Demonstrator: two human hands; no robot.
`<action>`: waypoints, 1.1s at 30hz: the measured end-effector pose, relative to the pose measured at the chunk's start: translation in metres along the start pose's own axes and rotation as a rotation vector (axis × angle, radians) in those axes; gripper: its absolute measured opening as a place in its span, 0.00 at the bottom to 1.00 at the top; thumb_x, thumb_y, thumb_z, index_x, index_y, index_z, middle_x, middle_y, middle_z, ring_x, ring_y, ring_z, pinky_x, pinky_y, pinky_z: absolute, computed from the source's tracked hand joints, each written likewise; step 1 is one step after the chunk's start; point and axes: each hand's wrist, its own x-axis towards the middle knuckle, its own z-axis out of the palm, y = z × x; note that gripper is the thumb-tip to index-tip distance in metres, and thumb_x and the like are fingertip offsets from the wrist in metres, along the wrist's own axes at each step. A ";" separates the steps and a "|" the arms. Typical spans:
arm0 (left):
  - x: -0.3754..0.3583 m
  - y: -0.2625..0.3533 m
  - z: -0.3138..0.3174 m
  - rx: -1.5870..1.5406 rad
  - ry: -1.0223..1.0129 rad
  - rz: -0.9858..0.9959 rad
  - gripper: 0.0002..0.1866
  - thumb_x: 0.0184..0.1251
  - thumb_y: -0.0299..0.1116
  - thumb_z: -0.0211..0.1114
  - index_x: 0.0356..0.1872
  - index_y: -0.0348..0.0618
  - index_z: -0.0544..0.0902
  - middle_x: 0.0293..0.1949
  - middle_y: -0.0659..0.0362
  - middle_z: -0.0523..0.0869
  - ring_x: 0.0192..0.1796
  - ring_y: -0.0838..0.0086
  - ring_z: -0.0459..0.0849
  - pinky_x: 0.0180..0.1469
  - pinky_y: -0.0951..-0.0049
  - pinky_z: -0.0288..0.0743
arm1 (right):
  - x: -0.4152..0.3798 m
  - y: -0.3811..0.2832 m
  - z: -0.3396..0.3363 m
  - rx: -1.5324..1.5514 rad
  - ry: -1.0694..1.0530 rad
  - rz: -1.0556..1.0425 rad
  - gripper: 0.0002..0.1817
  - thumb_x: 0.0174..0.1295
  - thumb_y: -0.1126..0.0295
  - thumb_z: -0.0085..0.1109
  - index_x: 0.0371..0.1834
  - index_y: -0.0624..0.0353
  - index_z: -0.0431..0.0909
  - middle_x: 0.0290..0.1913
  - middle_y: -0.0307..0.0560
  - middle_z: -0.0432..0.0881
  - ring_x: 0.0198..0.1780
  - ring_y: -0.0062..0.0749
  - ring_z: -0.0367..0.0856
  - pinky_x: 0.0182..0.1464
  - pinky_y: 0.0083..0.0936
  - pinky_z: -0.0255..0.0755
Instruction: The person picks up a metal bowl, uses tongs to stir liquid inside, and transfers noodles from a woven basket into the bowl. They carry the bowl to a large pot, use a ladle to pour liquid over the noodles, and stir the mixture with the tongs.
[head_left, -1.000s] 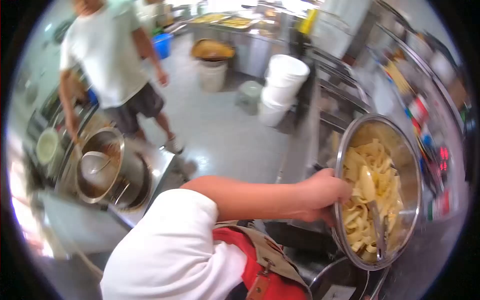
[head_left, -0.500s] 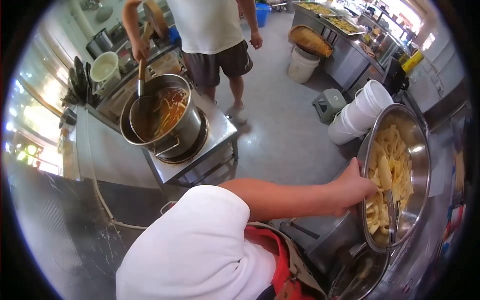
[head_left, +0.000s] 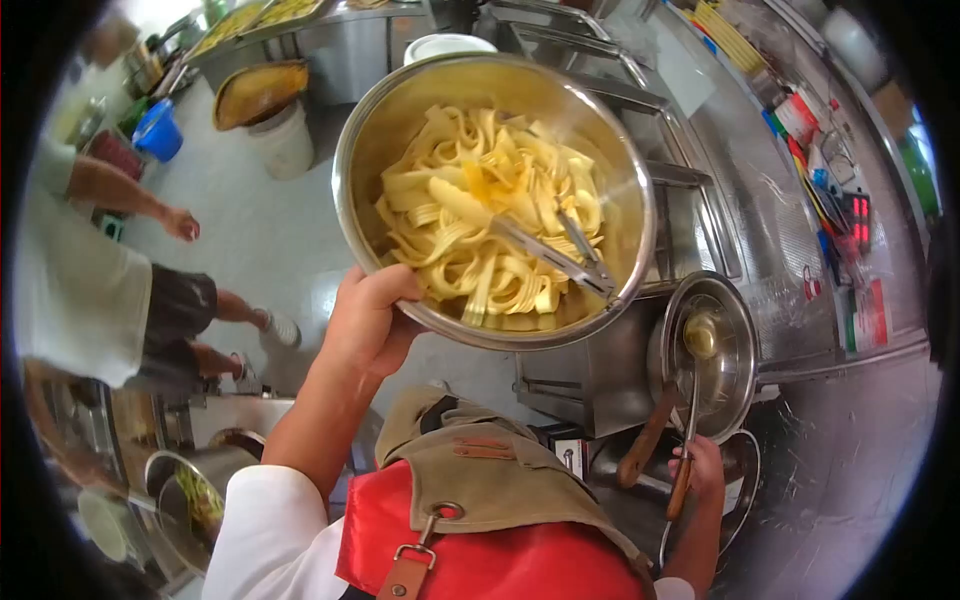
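Observation:
A large steel mixing bowl [head_left: 345, 200] full of wide, flat yellow noodles [head_left: 470, 210] fills the upper middle of my view. My left hand [head_left: 375, 315] grips its near left rim, thumb uppermost, the other fingers hidden beneath. Metal tongs [head_left: 555, 260] lie on the noodles, untouched by either hand. Down to the right, my right hand [head_left: 702, 465] is closed around the wooden handle of a ladle [head_left: 694, 400]. The ladle's head rests inside a smaller steel bowl [head_left: 748, 345]. Beside my right hand lies a second wooden handle [head_left: 650, 440], whose far end I cannot make out.
A co-worker [head_left: 90, 270] stands at the left, near a big pot [head_left: 165, 465] with food in it. A wicker tray [head_left: 260, 92] sits on a white bucket [head_left: 283, 145], near a blue bucket [head_left: 157, 130]. Packets and tools [head_left: 840, 190] line the steel counter at right.
My view has swung right, bringing the noodle bowl to the middle and the pot to the lower left edge. My left hand keeps its hold on the bowl. My right hand with the ladle has come into view.

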 end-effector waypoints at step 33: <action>0.114 -0.001 0.067 -0.191 0.761 0.141 0.31 0.44 0.14 0.50 0.58 0.27 0.70 0.53 0.46 0.80 0.53 0.54 0.81 0.55 0.58 0.78 | 0.107 -0.433 0.455 -1.174 -1.210 -1.697 0.12 0.55 0.63 0.63 0.32 0.62 0.82 0.40 0.60 0.76 0.47 0.53 0.75 0.50 0.42 0.71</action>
